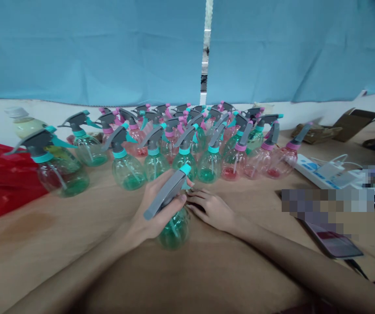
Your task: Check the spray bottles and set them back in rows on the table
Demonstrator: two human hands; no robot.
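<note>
My left hand (155, 224) is wrapped round the neck of a green see-through spray bottle (173, 234) with a grey and turquoise trigger head. The bottle is upright near the middle of the table, its nozzle pointing away from me and to the right. Close by on the right, my right hand (214, 210) reaches toward the nozzle side with its fingers stretched out, low over the table. Whether its fingertips touch the bottle I cannot tell. Just beyond both hands stand other green spray bottles (209, 168) and pink spray bottles (231, 168), with a little coloured liquid at the bottom.
At the left lie a red plastic bag (7, 179) and a capped bottle (27, 124) behind a green sprayer (73, 176). A power strip (325, 172), a phone (334, 240) and an open cardboard box (356, 126) are at the right. A blue cloth (109, 52) hangs behind.
</note>
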